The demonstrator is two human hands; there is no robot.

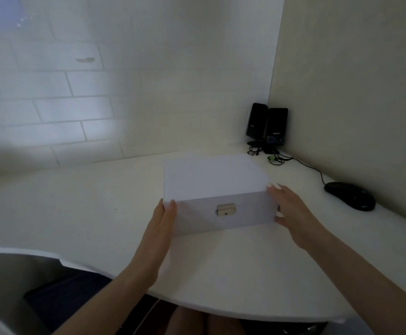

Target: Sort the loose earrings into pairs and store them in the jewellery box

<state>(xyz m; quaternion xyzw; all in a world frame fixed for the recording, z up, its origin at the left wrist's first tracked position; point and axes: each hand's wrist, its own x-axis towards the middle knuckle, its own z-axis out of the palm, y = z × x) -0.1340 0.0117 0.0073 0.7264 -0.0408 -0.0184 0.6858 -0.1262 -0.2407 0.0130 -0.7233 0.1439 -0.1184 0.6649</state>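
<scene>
Box [211,180], white, lid down, gold clasp [225,210] facing the near edge, standing mid-worktop [76,201], a little toward the right. Pressed between both hands: left hand [164,218] flat against its left front corner, thumb on the front face; right hand [291,211] flat against its right side, fingers straight. Farther out, two black speakers [267,124] in the far right corner, black mouse [349,195] along the right edge.

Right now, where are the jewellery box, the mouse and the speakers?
jewellery box [211,175], head view, middle of its closed lid.
mouse [349,195], head view, top of its black shell.
speakers [277,122], head view, front of the one nearer the wall corner.
</scene>
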